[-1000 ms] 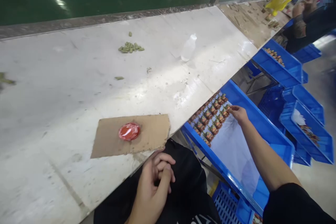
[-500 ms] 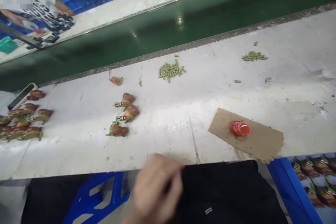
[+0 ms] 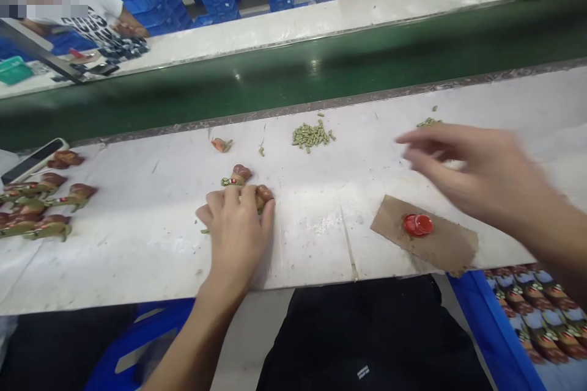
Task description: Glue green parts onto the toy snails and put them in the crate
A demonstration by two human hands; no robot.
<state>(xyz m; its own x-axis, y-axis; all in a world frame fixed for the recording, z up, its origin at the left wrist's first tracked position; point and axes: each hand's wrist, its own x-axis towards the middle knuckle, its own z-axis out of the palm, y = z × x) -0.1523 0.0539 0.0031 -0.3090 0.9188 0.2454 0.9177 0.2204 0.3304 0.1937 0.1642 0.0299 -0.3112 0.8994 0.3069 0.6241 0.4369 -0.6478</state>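
My left hand lies on the white table, its fingers closed over small brown-and-green toy figures. One figure shows just beyond the fingertips, and part of another shows under them. My right hand hovers blurred above the table's right side, fingers stretched out to the left, with nothing in it. Below it lies a piece of cardboard with a red lid on it.
A group of the same figures and a phone lie at the far left. A pile of green pellets sits near the green conveyor belt. A blue crate of figures stands lower right. A co-worker works across the belt.
The view has swung left from the blue crate to the table. My left hand rose from my lap onto the toy figures. My right hand left the crate and came over the table.
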